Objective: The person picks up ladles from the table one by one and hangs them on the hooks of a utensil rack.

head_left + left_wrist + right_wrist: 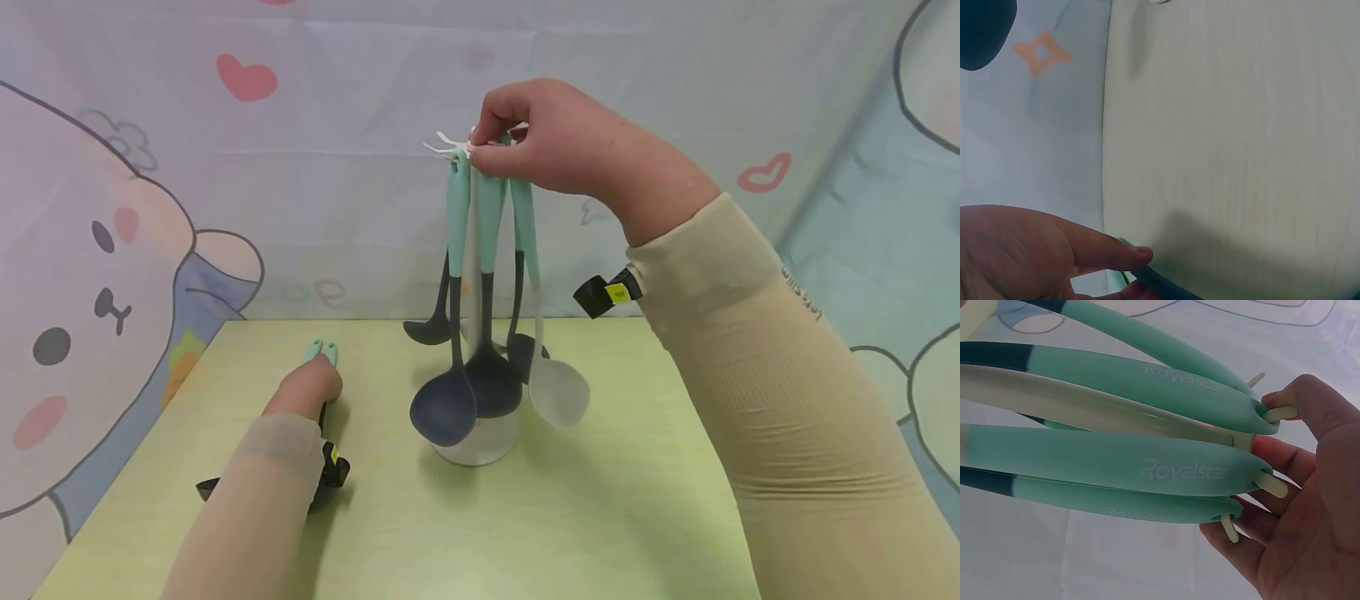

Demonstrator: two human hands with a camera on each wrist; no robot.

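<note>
Tabletop (637, 500), pale green, fills the head view; its far edge meets a cartoon backdrop (112, 250), its left edge slants toward the near corner, and bare surface lies on both sides of the rack (474, 442) standing near the middle. Mint-handled utensils (487, 275) hang from white hooks (446, 143) at the rack's top, their dark and pale heads clustered just above the round base. The right hand (551, 137) is raised at the top of the rack, its fingers (491, 112) curled and pinching at the hooks beside the handle ends. The left hand (307, 387) lies low on the tabletop, well to the left of the rack and near the left edge, closed round a dark utensil (324, 354) whose mint tip sticks out beyond the knuckles toward the far edge.

Left wrist view: the tabletop's edge runs top to bottom, with backdrop cloth to its left and bare wood to the right. The left hand's fingers (1110, 253) sit at the bottom, curled over the thin dark handle (1160, 281) right at that edge.

Right wrist view: mint handles (1147, 469) fan out leftward, packed close together. Their looped ends sit on the white hooks (1271, 485), and the right hand's fingers (1285, 462) curl behind and between those hooks, touching the handle ends; the thumb (1300, 400) presses on the uppermost hook.
</note>
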